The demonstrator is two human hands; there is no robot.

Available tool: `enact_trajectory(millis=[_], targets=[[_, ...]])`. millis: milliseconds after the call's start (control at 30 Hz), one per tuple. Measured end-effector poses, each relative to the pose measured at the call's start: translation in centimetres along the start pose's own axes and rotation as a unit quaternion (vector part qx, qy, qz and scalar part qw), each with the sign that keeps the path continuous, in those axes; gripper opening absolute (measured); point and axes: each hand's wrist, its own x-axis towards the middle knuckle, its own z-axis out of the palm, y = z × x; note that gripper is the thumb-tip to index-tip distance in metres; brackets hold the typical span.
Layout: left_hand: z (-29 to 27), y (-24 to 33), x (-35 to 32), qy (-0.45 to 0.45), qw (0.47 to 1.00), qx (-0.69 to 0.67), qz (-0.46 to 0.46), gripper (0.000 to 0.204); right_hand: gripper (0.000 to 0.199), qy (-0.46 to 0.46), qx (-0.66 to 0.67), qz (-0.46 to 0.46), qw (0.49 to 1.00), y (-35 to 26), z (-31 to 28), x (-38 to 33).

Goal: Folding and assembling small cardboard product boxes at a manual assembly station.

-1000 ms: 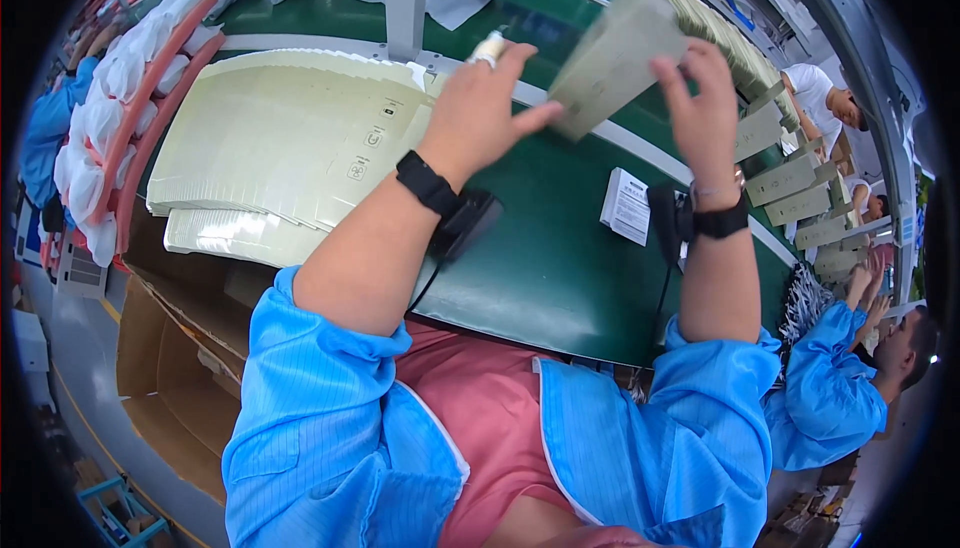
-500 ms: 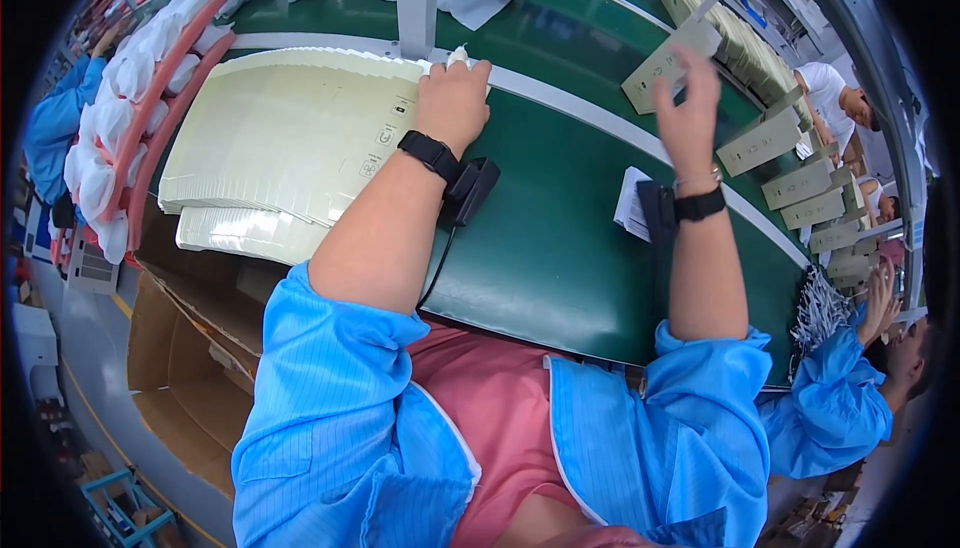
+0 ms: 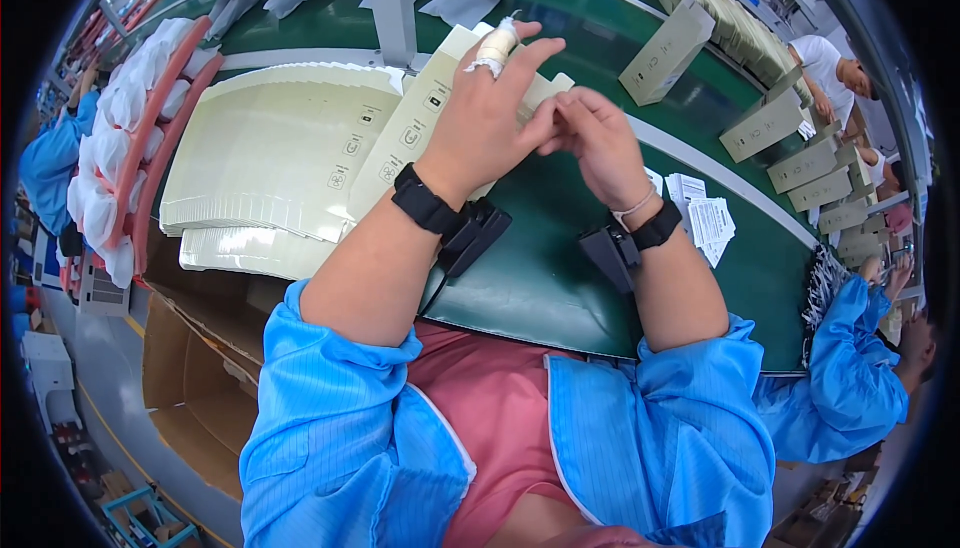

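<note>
in the head view, a pale carton (image 3: 415, 120) looks flat and barely begun, between the hands at the right edge of the flat stack (image 3: 270, 153), by the bench's left end. the left hand (image 3: 475, 133) spreads its fingers over it; the right hand (image 3: 603, 156) curls its fingers by its right side, grips unclear. opened cartons (image 3: 665, 60) stand beyond the bench's far edge, seemingly done; the thick stack and leaflets (image 3: 712, 230) toward the bench's right seem left to use.

A green bench (image 3: 540, 283) carries fanned flat cream cartons (image 3: 270, 148) and white leaflets (image 3: 711, 225).
</note>
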Motion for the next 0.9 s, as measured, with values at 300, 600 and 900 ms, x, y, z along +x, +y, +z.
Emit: enact_trajectory(millis=[300, 600, 900], targets=[[-1.0, -0.4, 0.5, 0.044, 0.999, -0.021, -0.011, 0.080, 0.012, 0.147, -0.122, -0.118, 0.974, -1.7, -1.2, -0.5], [-1.4, -0.2, 0.6, -0.025, 1.000, 0.010, -0.012, 0.112, 0.008, 0.145, -0.159, -0.292, 0.932, -3.8, 1.1, -2.7], [-1.6, 0.3, 0.9, 0.103, 0.993, -0.047, 0.032, 0.104, 0.050, 0.120, -0.141, -0.389, 0.902, -3.3, 4.0, -1.5]])
